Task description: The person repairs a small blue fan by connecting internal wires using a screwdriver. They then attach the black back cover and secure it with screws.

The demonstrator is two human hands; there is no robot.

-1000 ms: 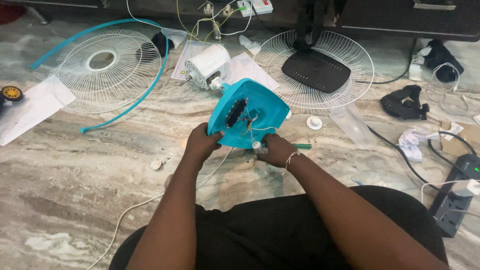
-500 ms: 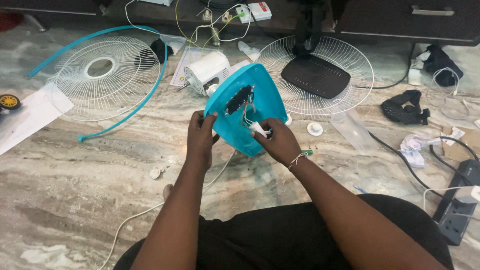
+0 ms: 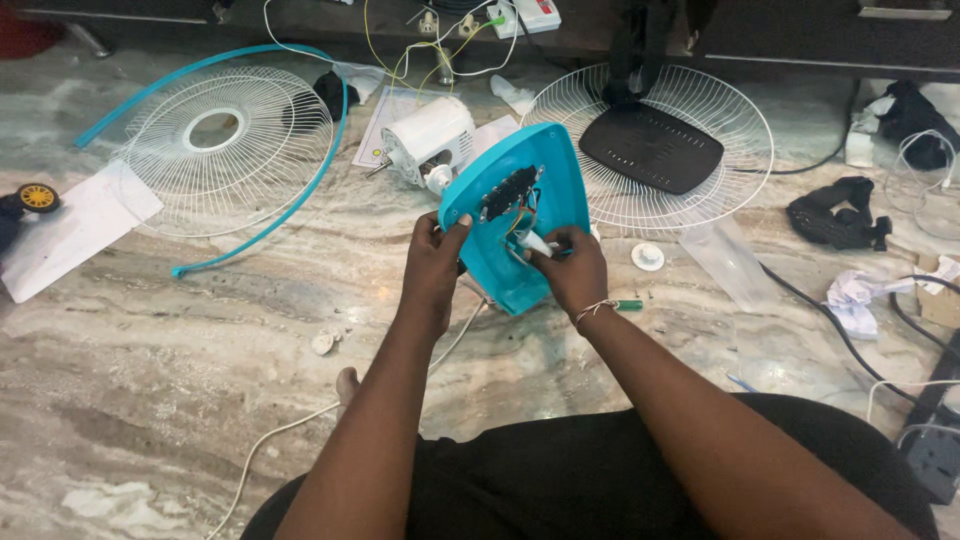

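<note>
Marble floor (image 3: 180, 330); both hands, left hand (image 3: 436, 262), right hand (image 3: 574, 272), clamp turquoise housing (image 3: 520, 215), wiring half hidden

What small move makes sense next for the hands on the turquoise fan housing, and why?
Probably steady the turquoise housing with the left hand while the right hand eases the small white part further inside. The housing is tilted up off the floor, its wired inside faces the person, and the right fingertips already pinch that part.

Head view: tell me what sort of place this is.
Likely a home floor used for fan repair: a marble-patterned floor, two white fan grilles lying flat, a white motor, and loose wires. Both hands hold a teal fan housing.
</note>
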